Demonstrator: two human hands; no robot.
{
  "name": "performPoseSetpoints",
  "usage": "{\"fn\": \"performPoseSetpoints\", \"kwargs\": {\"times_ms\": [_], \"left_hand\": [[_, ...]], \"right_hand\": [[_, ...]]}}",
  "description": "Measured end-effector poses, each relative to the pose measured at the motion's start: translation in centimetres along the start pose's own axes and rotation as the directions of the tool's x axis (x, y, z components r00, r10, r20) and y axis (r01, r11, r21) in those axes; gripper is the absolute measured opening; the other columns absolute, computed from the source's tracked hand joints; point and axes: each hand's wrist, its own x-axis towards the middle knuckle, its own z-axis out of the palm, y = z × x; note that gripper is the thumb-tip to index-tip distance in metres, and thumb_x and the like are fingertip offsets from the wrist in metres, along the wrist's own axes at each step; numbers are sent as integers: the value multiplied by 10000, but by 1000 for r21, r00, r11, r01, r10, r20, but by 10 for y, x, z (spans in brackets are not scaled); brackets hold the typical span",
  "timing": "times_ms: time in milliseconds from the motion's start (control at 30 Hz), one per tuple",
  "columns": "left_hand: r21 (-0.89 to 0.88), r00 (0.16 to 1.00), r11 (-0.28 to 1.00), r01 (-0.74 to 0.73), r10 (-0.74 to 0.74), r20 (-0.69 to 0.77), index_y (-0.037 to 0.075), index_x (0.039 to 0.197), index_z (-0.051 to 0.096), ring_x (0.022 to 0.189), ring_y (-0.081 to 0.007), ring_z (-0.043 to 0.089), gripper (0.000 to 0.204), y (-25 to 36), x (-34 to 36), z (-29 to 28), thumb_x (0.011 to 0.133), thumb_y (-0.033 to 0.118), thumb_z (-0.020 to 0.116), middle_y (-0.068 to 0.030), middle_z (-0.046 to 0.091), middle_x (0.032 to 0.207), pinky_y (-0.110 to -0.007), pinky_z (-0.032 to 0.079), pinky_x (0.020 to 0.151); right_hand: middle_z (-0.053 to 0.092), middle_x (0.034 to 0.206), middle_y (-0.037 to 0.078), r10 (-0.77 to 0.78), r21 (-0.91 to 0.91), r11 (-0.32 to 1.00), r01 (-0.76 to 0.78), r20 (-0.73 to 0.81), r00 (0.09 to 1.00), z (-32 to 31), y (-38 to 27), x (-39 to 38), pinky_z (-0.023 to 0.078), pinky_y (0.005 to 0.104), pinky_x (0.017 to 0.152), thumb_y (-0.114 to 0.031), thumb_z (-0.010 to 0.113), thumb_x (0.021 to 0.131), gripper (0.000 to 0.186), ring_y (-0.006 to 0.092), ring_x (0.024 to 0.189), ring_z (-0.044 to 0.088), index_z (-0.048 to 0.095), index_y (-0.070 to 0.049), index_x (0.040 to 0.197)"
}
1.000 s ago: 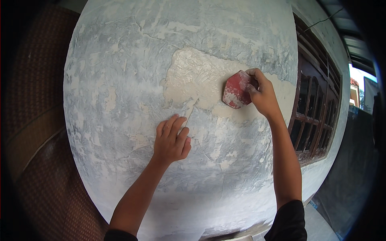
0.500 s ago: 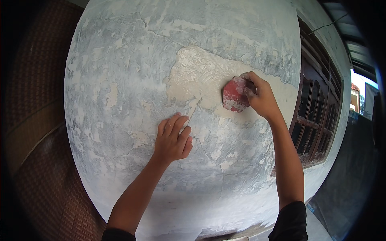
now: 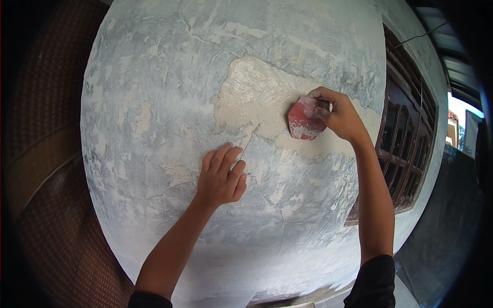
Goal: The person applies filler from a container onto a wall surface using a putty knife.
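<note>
My right hand [image 3: 339,113] grips a red, flat sanding pad or scraper-like piece [image 3: 304,119], smeared with pale dust or filler along its lower part. Thumb and fingers pinch its upper right side, and it lies against a cream patch of filler [image 3: 251,87] on the wall. Lower and to the left, my left hand [image 3: 222,175] rests on the bluish-grey wall [image 3: 154,128] with its fingers stretched out, holding nothing. A thin streak of filler [image 3: 250,134] runs from the patch down toward its fingertips.
A dark wooden window frame with panes [image 3: 395,149] is set in the wall at right. Woven brown matting [image 3: 56,215] hangs along the left side. Cracks and pale blotches mark the wall. A metal roof shows at upper right.
My right hand and the red piece have shifted slightly to the right along the patch. The left hand keeps its place on the wall.
</note>
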Motion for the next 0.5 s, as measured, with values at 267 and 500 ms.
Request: {"fn": "performPoseSetpoints", "kwargs": {"times_ms": [267, 500], "left_hand": [[-6, 1000, 1000, 5, -5, -12, 76, 1079, 484, 1199, -358, 516, 297, 1, 0, 0, 809, 156, 576, -168, 560, 1243, -523, 357, 955], [-12, 1000, 1000, 2, -2, -19, 73, 1083, 484, 1190, -359, 519, 302, 1, 1, 2, 808, 155, 578, -168, 555, 1245, -523, 356, 952]], "right_hand": [[693, 931, 119, -76, -2, 997, 76, 8, 997, 2, 5, -6, 511, 320, 812, 72, 614, 782, 276, 179, 861, 646, 646, 9, 1049], [707, 946, 144, -10, 101, 994, 28, -176, 984, 1, 7, -6, 521, 325, 842, 76, 608, 789, 280, 205, 892, 674, 649, 26, 1062]]}}
